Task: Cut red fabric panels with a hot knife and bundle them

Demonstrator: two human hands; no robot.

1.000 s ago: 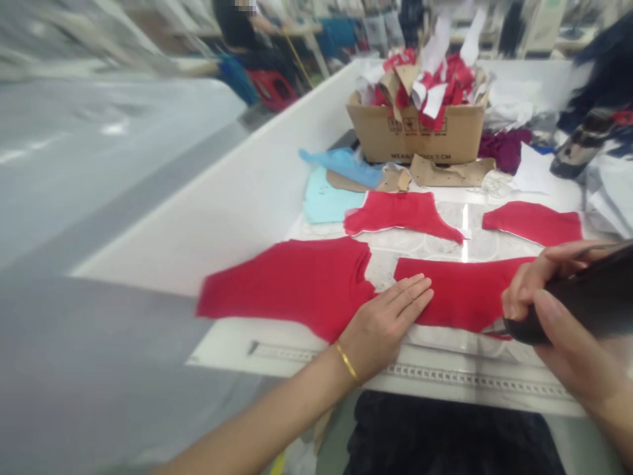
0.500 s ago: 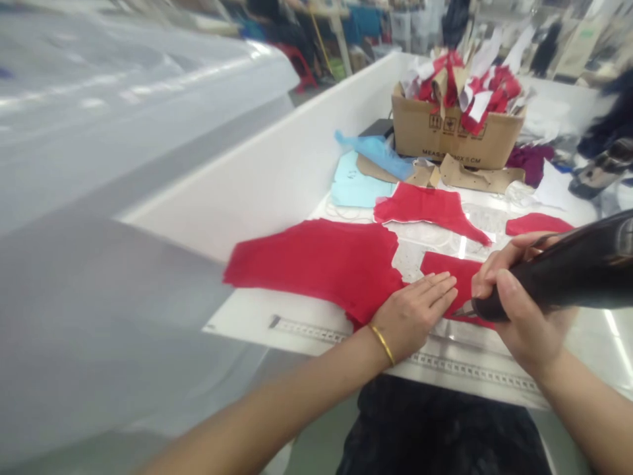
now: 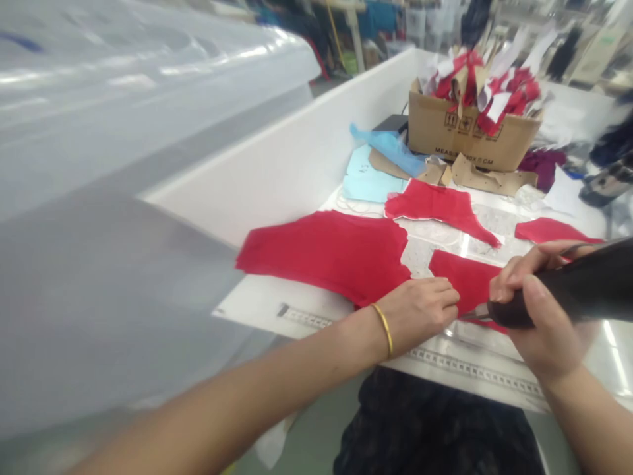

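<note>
My right hand [image 3: 537,310] grips a black-handled electric fabric cutter [image 3: 583,284], with its small metal blade [image 3: 475,315] at the lower edge of a red fabric piece [image 3: 465,280]. My left hand [image 3: 418,313] rests on the fabric, its fingers lightly curled and close to the blade. It lies beside a large red fabric piece [image 3: 321,257]. Two more red pieces [image 3: 438,204] lie farther away on a white patterned cutting surface [image 3: 435,247]. The underside of the cut is hidden by my hands and the tool.
A cardboard box [image 3: 469,135] overflows with red and white scraps behind brown paper patterns [image 3: 487,177] and light blue fabric [image 3: 368,178]. A metal ruler strip [image 3: 469,369] runs along the near edge. A white wall [image 3: 277,178] and a plastic sheet [image 3: 123,132] lie left.
The view has swung, shifting the table to the right and up in the picture. My left fingers have curled from flat, and the cutter stays at the red piece's lower edge.
</note>
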